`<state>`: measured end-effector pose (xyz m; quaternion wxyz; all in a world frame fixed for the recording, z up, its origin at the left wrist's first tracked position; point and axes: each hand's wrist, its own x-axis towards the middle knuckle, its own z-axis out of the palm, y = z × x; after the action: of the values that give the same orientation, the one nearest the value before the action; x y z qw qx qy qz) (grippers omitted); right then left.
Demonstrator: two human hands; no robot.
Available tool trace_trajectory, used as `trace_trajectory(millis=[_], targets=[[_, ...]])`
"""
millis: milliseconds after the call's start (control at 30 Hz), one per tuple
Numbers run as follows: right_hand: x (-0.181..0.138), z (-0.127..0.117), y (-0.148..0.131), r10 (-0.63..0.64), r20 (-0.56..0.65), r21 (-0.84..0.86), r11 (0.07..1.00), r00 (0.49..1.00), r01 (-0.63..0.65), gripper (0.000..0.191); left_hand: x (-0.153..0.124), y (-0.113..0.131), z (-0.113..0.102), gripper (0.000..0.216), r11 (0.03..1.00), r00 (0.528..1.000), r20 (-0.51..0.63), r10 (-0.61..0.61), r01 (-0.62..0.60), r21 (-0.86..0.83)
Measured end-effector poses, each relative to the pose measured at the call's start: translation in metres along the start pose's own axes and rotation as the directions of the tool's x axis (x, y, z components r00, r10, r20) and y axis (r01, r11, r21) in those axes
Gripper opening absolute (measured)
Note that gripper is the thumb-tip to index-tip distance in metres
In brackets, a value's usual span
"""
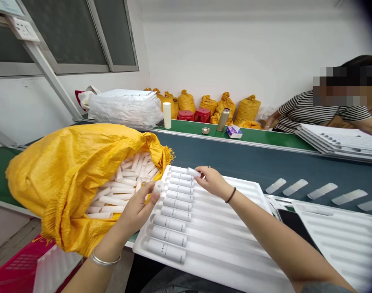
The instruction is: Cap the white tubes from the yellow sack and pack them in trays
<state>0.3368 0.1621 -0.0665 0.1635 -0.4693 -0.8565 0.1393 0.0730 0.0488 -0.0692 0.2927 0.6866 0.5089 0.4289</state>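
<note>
My left hand (pixel 142 205) holds a short white tube (pixel 158 186) between thumb and fingers, its open end toward me, at the tray's left edge. Over the far end of the tray, my right hand (pixel 213 181) pinches another white tube (pixel 193 172). The white grooved tray (pixel 231 254) lies in front of me, with a column of printed white tubes (pixel 170 223) in the left ends of its grooves. Left of it, an open yellow sack (pixel 73 162) lies on its side, full of loose white tubes (pixel 120 190).
A dark conveyor belt (pixel 235 156) runs behind the tray, with several tubes (pixel 322 191) on it at right. A phone (pixel 296 228) lies between my tray and a second tray (pixel 351 240). Across the belt, a person in a striped top (pixel 305 108) is beside stacked trays (pixel 341 140).
</note>
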Motion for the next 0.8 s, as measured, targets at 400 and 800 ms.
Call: trace_trajectory(millis=[400,800], targets=[[-0.064,-0.026,-0.045,-0.483,-0.215,0.184,0.833,0.849,0.521,0.034,-0.001,0.028,0.017,0.045,0.937,0.967,0.226,0.120,-0.186,0.297],[-0.080,-0.024,-0.033,-0.162,-0.192,0.409,0.883,0.968,0.229,0.025,-0.009,0.033,0.024,0.028,0.910,0.961,0.091,0.261,-0.276,0.308]])
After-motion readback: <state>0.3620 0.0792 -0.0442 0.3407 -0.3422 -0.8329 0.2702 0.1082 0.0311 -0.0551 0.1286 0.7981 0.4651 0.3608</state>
